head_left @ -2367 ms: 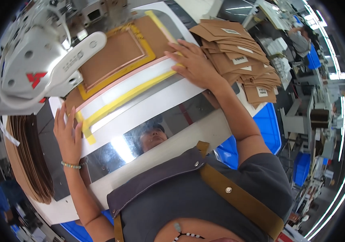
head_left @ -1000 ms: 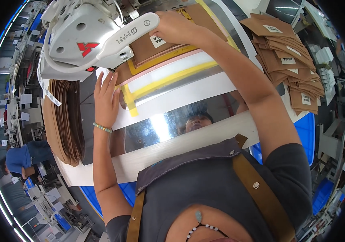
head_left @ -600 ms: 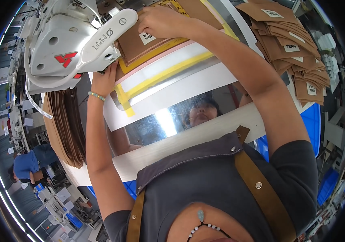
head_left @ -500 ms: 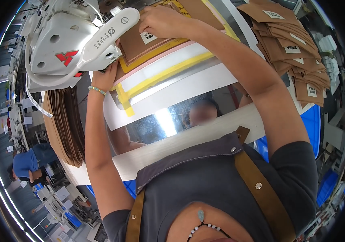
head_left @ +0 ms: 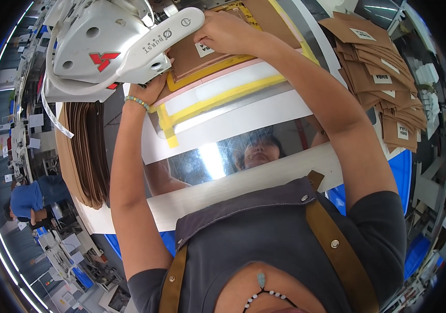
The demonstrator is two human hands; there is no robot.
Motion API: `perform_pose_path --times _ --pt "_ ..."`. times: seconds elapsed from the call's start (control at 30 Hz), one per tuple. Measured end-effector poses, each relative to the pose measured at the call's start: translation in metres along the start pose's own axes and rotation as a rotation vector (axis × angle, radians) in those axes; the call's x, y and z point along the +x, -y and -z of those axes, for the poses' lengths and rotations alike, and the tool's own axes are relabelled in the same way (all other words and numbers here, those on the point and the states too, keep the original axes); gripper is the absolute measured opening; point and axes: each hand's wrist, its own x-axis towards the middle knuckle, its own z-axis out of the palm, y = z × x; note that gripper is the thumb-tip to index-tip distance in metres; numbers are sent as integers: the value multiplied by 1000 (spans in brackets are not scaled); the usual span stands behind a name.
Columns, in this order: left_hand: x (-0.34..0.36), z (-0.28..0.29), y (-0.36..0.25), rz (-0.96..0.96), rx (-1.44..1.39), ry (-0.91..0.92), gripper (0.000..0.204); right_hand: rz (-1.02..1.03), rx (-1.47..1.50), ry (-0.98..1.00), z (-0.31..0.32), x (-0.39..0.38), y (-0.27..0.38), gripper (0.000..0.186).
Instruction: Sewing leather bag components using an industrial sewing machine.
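A brown panel (head_left: 184, 60) with a white printed label (head_left: 203, 49) lies inside a yellow-edged template (head_left: 202, 74) under the white sewing machine head (head_left: 90, 44). My right hand (head_left: 229, 34) is over the panel beside the label, its fingers bent and drawn together; whatever may be between them is hidden. Close to the template's left corner, my left hand (head_left: 150, 89) reaches beneath the machine head. That head covers its fingertips, so its grip does not show.
At the right is a heap of brown labelled pieces (head_left: 377, 68). A stack of brown panels (head_left: 85, 156) stands on the left of the table. Blue bins (head_left: 403, 172) show below the table edge. Far left, a person in blue (head_left: 27, 201) is among other machines.
The view has shifted a little, so the machine, template and hands appear farther right. Both hands keep nearly the same places relative to the panel and machine.
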Motion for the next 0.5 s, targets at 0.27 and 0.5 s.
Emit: perform_pose_path --times 0.27,0.5 --pt "-1 2 5 30 -6 50 46 241 171 90 -20 -1 18 29" --pt "-5 -19 41 74 -82 111 48 321 131 -14 -33 -4 17 38"
